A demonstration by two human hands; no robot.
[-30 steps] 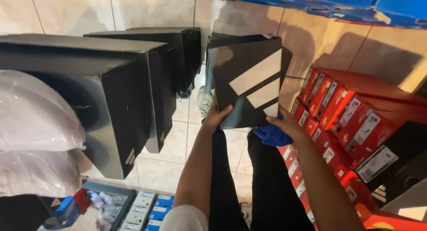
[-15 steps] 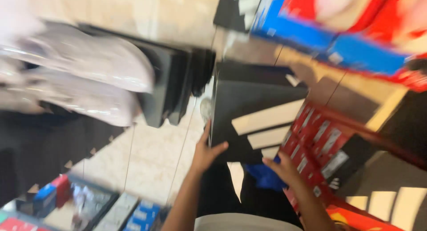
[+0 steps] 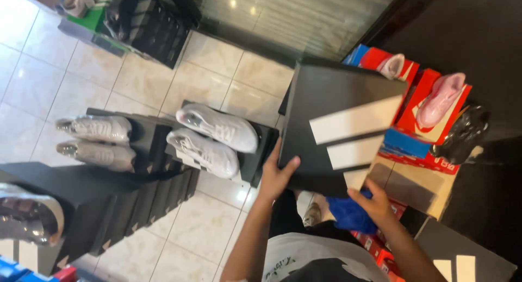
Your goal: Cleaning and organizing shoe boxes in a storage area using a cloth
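head view: black shoebox (image 3: pixel 337 124), three white stripes; left hand (image 3: pixel 277 176), right hand (image 3: pixel 375 203) grip pinching its edges.

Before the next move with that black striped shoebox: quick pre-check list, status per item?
1. Left hand grips the black cardboard shoebox with white stripes at its left edge: ok.
2. Right hand supports the box's lower edge: ok.
3. Blue cloth bunched under the right hand, may weaken the grip: not ok.
4. Box lid closed: ok.
5. Box contents: cannot tell.
6. Pair of white sneakers on the black stack clear of the box: ok.
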